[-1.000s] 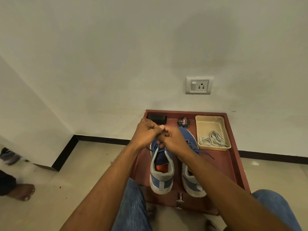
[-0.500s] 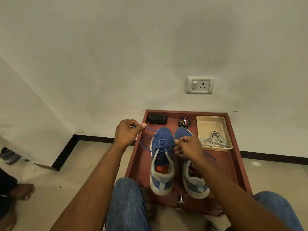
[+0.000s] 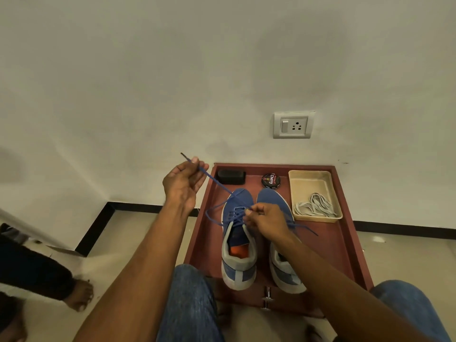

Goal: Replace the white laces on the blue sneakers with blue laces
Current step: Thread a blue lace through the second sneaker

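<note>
Two blue sneakers stand side by side on a red-brown tray (image 3: 330,248), toes toward the wall. The left sneaker (image 3: 238,243) carries a blue lace (image 3: 222,185) through its eyelets. My left hand (image 3: 183,185) is raised above the tray's left edge and pinches one end of that lace, pulling it taut up and to the left. My right hand (image 3: 267,219) pinches the lace at the left sneaker's upper eyelets and hides much of the right sneaker (image 3: 274,201). A loop of lace hangs off to the left of the shoe. White laces (image 3: 314,208) lie in a beige tray (image 3: 308,178).
A black block (image 3: 231,176) and a round shoe polish tin (image 3: 270,180) sit at the tray's far edge near the wall. A wall socket (image 3: 293,125) is above. Another person's bare foot (image 3: 79,294) rests on the floor at left. My knees in jeans frame the tray's near edge.
My hands were together over the left sneaker; the left hand has since drawn the blue lace end up and out to the left, while the right hand stayed at the eyelets.
</note>
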